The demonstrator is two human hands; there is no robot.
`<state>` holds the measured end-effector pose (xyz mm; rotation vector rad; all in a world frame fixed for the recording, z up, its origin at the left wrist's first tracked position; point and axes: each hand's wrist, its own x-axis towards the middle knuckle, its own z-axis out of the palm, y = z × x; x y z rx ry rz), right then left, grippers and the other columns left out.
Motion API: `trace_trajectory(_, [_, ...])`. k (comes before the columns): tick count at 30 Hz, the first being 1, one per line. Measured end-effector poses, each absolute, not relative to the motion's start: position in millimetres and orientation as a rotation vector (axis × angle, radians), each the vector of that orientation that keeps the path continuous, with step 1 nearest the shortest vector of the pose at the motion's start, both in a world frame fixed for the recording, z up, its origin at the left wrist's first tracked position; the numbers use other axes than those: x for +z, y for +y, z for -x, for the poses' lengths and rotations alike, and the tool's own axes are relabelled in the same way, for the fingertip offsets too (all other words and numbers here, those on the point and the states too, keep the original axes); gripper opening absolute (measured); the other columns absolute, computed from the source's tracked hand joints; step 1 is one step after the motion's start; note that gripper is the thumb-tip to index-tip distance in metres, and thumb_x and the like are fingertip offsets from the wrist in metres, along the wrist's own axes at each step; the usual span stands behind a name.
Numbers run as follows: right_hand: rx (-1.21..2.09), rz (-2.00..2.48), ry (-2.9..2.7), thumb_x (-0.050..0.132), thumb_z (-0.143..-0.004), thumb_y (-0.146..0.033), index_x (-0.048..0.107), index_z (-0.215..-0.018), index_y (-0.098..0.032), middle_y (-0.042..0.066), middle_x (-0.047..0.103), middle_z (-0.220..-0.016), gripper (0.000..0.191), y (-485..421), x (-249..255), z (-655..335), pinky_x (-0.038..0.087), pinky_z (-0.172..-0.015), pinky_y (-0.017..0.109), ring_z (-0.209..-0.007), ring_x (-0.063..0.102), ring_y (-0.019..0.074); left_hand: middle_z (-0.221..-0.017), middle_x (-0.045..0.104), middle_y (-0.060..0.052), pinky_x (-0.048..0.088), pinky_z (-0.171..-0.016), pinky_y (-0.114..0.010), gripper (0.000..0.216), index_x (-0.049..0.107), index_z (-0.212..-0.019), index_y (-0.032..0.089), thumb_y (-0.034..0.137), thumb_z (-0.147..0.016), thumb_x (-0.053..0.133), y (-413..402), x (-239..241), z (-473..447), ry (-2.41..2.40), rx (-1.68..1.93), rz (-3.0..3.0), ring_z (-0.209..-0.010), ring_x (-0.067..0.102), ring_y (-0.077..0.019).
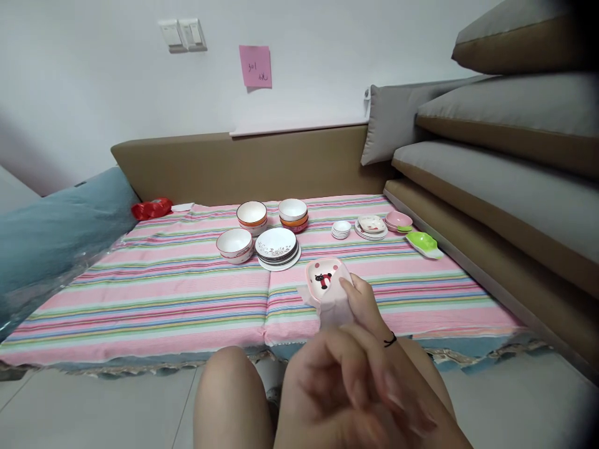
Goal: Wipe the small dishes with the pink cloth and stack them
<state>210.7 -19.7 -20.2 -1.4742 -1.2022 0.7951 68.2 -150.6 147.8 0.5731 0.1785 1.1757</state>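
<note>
My right hand (362, 302), with a black band at its wrist, grips a pale cloth (337, 302) together with a small pink-rimmed plate (322, 274). A black cat in red is pictured on the plate, and the cloth covers part of its right side and underside. Close to the camera, my left hand (346, 380) is raised in front of the right forearm. Its fingers are loosely bent and somewhat blurred, with a gap towards the thumb; I see nothing held there.
On the striped cloth (187, 299) stand bowls (234, 243), stacked plates (277, 244), small white dishes (341, 229), a patterned dish (372, 224), pink bowls (399, 220) and a green dish (423, 243). Cushions (491, 168) rise at right; a red bundle (152, 209) lies far left.
</note>
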Motion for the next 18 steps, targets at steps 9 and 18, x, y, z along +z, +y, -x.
trace_trajectory(9, [0.848,1.497,-1.179,0.049,-0.080,-0.047,0.054,-0.069,-0.020,-0.001,0.053,-0.061,0.030,-19.0,-20.9,-209.2,0.034,-0.055,0.028,-0.059,0.046,0.0163,-0.071,0.046,0.003,0.049,-0.056,-0.018,0.012,0.061,-0.074,0.012,0.017,-0.076,0.072,-142.9,130.0,-75.0,0.111,1.059,-0.277,-0.057,0.045,-0.0029])
trace_trajectory(18, [0.761,1.463,-1.188,0.049,-0.078,-0.045,0.057,-0.069,-0.020,0.000,0.054,-0.059,0.027,-19.9,-23.5,-209.4,0.033,-0.052,0.030,-0.057,0.046,0.0176,-0.072,0.042,0.003,0.049,-0.058,-0.019,0.015,0.054,-0.075,0.014,0.016,-0.077,0.070,-146.7,129.5,-75.8,0.019,1.084,-0.366,-0.060,0.045,-0.0042])
